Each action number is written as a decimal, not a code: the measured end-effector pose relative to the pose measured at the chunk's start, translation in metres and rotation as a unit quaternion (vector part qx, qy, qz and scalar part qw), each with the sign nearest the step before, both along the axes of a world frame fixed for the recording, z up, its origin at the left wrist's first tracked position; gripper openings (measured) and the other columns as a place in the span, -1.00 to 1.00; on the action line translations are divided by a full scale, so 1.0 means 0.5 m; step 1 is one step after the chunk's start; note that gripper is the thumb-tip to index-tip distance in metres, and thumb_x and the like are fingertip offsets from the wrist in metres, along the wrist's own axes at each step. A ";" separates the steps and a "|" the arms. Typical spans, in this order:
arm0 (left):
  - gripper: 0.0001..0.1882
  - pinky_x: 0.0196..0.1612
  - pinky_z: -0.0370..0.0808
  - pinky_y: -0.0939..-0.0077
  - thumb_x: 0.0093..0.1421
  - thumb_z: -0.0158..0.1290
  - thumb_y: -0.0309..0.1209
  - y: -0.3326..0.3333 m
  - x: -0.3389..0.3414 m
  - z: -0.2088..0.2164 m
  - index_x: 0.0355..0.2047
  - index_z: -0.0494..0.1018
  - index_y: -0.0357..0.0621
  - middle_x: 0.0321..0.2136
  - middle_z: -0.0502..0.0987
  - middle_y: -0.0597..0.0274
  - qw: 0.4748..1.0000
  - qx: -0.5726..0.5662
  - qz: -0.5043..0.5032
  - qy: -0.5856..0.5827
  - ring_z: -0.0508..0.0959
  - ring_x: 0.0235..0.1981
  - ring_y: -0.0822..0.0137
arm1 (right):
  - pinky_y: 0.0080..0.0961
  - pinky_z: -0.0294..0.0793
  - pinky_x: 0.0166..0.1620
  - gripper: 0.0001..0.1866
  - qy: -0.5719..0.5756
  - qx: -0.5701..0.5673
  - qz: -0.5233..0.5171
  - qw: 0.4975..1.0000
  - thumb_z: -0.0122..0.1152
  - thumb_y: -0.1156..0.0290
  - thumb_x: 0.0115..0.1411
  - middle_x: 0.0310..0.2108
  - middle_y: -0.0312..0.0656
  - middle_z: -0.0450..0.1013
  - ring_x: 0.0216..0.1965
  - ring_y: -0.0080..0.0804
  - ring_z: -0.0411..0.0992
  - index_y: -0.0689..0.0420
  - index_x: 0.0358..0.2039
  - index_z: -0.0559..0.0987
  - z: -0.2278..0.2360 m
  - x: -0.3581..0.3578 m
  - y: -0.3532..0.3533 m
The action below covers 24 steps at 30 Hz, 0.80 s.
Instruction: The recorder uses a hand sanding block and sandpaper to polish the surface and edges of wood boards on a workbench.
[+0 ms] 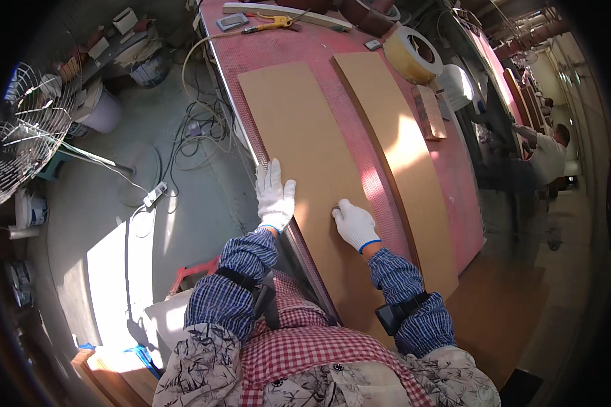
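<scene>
Two long tan boards lie side by side on a pink textured table [234, 51]. My left hand [274, 198], in a white knit glove, rests with its fingers stretched out along the left edge of the nearer-left board [299, 122]. Over the middle of that same board is my right hand [356, 225], also gloved, its fingers curled and pressed together. Whatever they hold, if anything, is hidden or too small to name. The second board [394, 122], slightly curved, lies to the right, touched by neither hand.
A yellow air blow gun [278, 23] with a hose lies at the table's far end. A large tape roll [413, 55] and a wooden block [428, 112] sit at right. Cables and a power strip [155, 195] cover the floor at left, near a fan [30, 129]. Another person [550, 152] stands far right.
</scene>
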State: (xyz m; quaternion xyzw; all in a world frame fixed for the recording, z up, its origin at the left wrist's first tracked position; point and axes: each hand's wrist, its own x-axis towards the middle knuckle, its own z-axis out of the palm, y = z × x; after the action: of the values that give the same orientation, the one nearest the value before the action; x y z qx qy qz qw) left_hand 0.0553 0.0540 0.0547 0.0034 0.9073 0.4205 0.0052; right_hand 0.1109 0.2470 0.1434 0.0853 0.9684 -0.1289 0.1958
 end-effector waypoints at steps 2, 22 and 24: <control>-0.24 0.41 0.00 0.16 0.26 0.06 -0.20 -0.017 -0.005 0.016 0.39 0.02 -0.08 0.37 0.00 -0.19 1.000 0.002 -0.006 0.007 -0.01 0.40 -0.09 | -0.01 0.49 -0.22 -0.72 -0.037 0.008 -0.015 0.999 -0.01 0.16 0.31 -0.38 0.06 0.57 -0.31 0.09 0.54 0.11 -0.20 0.47 -0.006 0.103 0.018; -0.68 -0.46 0.68 0.35 0.22 0.06 -0.27 0.114 0.264 0.037 -0.31 0.39 -0.36 -0.46 0.56 0.02 0.906 0.177 -0.074 -0.377 0.63 -0.53 0.23 | -0.01 0.51 -0.32 -0.76 -0.082 0.065 -0.195 0.975 0.06 0.21 0.24 -0.45 0.02 0.56 -0.36 0.04 0.56 0.12 -0.30 0.52 -0.036 0.995 0.274; -0.69 -0.46 0.67 0.38 0.25 0.04 -0.26 0.104 0.254 0.025 -0.29 0.39 -0.33 -0.45 0.56 0.04 0.900 0.174 -0.102 -0.387 0.63 -0.53 0.25 | 0.00 0.50 -0.30 -0.75 -0.170 0.084 -0.157 0.969 0.06 0.21 0.24 -0.44 0.03 0.57 -0.36 0.05 0.56 0.11 -0.26 0.53 -0.085 1.146 0.275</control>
State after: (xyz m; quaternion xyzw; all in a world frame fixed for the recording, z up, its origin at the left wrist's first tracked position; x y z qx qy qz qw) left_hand 0.1825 0.1062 0.0673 -0.0665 0.7407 0.5368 0.3985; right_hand 0.6838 0.3847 0.1011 0.2732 0.9028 -0.0603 0.3267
